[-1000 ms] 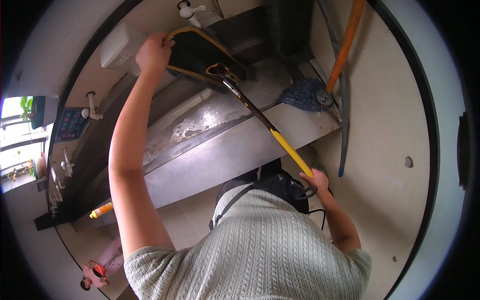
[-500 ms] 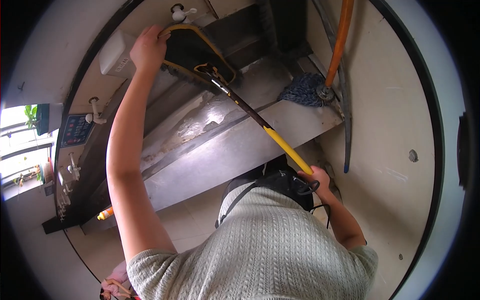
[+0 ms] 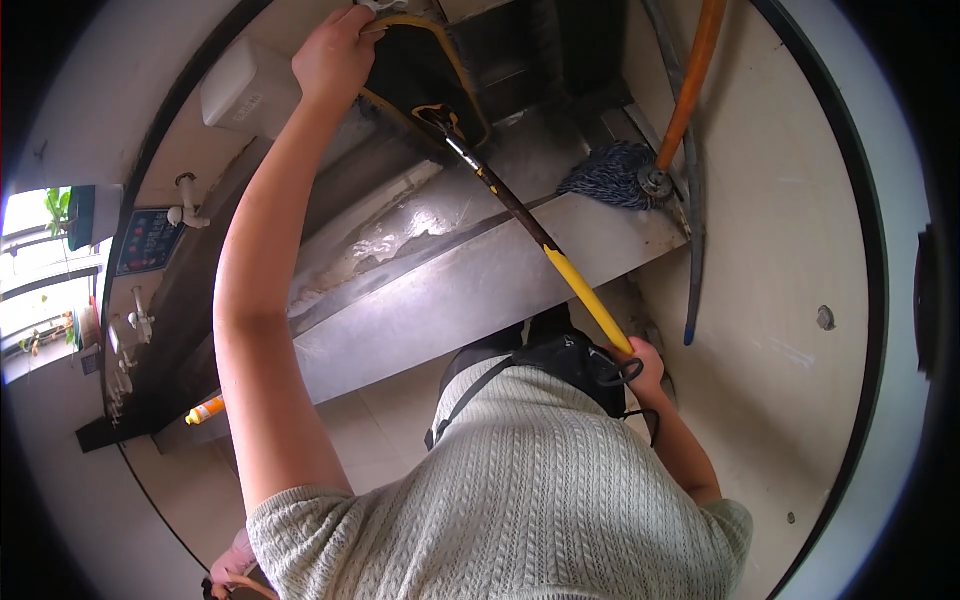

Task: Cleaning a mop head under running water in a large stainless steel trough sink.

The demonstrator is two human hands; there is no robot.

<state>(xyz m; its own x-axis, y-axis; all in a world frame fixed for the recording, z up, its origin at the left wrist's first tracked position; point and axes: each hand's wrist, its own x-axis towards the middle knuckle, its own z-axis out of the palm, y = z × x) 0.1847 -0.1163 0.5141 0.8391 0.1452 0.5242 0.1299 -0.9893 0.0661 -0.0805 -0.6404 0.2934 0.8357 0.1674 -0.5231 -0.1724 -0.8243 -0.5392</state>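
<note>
- While a long stainless-steel trough (image 3: 430,325) slants across the view, its inside shows a glossy, perhaps wet patch and brownish marks; depth of any water cannot be told.
- Flat mop (image 3: 420,65): black pad bordered in yellow, joined by a metal socket to a dark-and-yellow pole (image 3: 575,285). Pad raised above the trough's far side; pole slopes down rightward to the body.
- Stage, as judged: pad lifted and attached, both hands on the mop, setting down not done. Whether it is rinsed or dirty, cannot tell.
- String mop (image 3: 605,178), blue-grey strands resting at the trough's right end, orange handle (image 3: 695,75) rising beside the wall.
- White wall box (image 3: 240,90), left of the raised forearm; closed, contents hidden.
- Dark planter (image 3: 95,215) by the window, green leaves showing.
- Left hand (image 3: 335,58): fingers closed over the pad's upper corner, near a white tap (image 3: 384,6).
- Right hand (image 3: 643,366): wrapped around the pole's lower yellow end, near the waist.
- Orange-yellow bottle (image 3: 205,410), lying near the trough's left end; fill level cannot be read.
</note>
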